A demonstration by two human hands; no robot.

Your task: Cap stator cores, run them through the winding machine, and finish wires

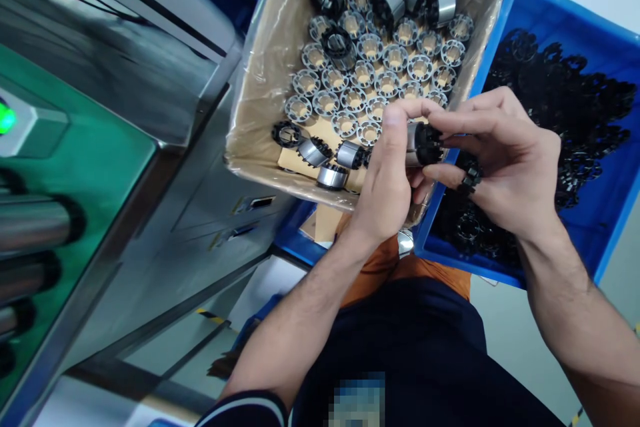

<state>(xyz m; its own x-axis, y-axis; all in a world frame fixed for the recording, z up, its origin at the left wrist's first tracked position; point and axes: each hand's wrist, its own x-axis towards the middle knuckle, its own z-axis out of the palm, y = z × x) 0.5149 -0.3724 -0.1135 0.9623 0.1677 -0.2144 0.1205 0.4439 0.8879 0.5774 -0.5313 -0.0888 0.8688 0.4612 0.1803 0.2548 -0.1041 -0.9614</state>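
My left hand (387, 173) grips a small metal cylinder (413, 145), a silver core. My right hand (505, 160) holds a black toothed plastic ring (429, 143) against the end of that cylinder, and a second black ring (471, 178) is tucked under its lower fingers. Both hands hover over the near edge of a cardboard box (260, 73) lined with plastic film. Inside it, several silver cores (370, 73) stand in rows. A few cores fitted with black rings (320, 153) lie loose near the front.
A blue plastic bin (525, 7) to the right holds a heap of black rings (565, 100). A grey metal machine housing (125, 67) with a green panel (65, 180) fills the left side. My lap shows dark clothing and an orange stool edge (380, 267).
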